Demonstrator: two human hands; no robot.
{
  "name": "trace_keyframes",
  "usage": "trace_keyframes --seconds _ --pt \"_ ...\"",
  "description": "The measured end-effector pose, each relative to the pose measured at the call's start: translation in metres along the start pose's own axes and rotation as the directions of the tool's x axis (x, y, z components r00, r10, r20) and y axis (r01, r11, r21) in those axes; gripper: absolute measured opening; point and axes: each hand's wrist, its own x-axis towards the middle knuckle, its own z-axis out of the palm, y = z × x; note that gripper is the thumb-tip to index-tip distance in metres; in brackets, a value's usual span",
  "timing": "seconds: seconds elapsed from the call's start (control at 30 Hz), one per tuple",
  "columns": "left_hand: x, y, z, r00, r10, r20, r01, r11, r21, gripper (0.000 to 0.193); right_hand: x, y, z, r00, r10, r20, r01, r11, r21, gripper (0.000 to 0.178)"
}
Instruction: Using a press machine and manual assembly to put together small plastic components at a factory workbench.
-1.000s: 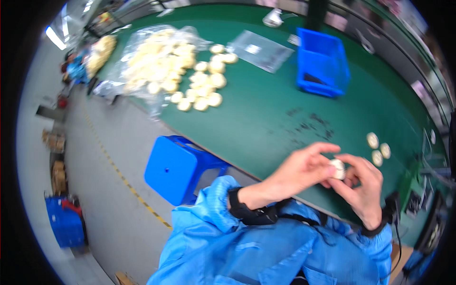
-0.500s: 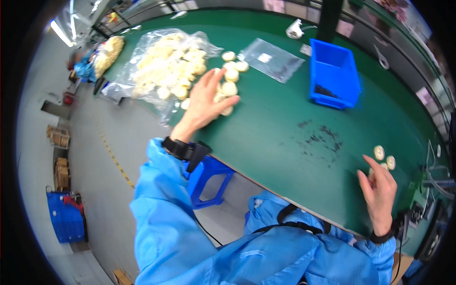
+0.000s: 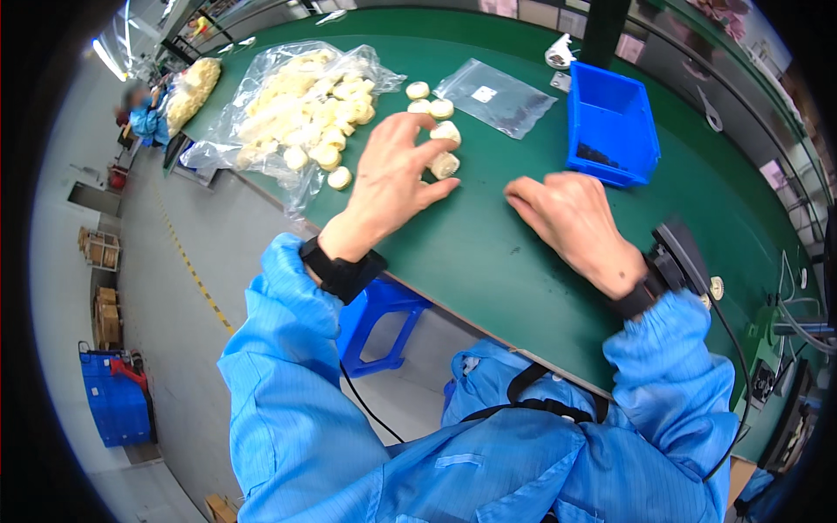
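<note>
My left hand (image 3: 394,170) is at the left of the green table, fingers bent and apart around a small group of cream round plastic parts (image 3: 445,164). Its index finger and thumb lie close to those parts; whether they touch cannot be told. My right hand (image 3: 575,220) is over the middle of the table, its fingers pressed together and pointing left. Whatever its fingertips hold, if anything, is hidden. More cream round parts (image 3: 418,91) lie just beyond my left hand, and a single one (image 3: 339,178) lies beside its wrist.
A clear plastic bag (image 3: 301,105) spills a heap of cream parts at the left. Beyond my hands are a flat clear zip bag (image 3: 497,98) and a blue bin (image 3: 613,113) with black bits inside. Cream parts (image 3: 716,288) and cables are at right. A blue stool (image 3: 379,327) stands below the edge.
My right hand has moved left and away from the cream parts at the right, its fingers closing together. My left hand has shifted slightly right among the cream parts.
</note>
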Motion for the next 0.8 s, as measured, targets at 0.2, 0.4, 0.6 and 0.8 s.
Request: trace_keyframes --seconds 0.2,0.4,0.6,0.8 --pt "-0.004 -0.008 0.003 0.994 0.021 0.103 -0.022 1.0 0.006 0.024 0.043 0.013 0.027 0.972 -0.168 0.165 0.175 0.984 -0.029 0.007" --pt "-0.003 -0.006 -0.003 0.999 0.021 0.038 -0.02 0.999 -0.034 0.017 0.054 0.006 0.028 0.907 -0.355 0.228 0.393 0.907 -0.149 0.008" --pt "-0.014 0.052 -0.027 0.847 -0.473 0.243 0.449 0.393 -0.802 0.02 0.018 -0.004 -0.001 0.989 -0.114 0.097 0.114 0.993 0.001 0.008" --pt "-0.036 0.14 -0.014 0.768 -0.22 0.602 0.443 -0.496 -0.747 0.034 -0.061 -0.058 -0.071 0.833 0.507 0.222 -0.536 0.642 0.547 0.01"
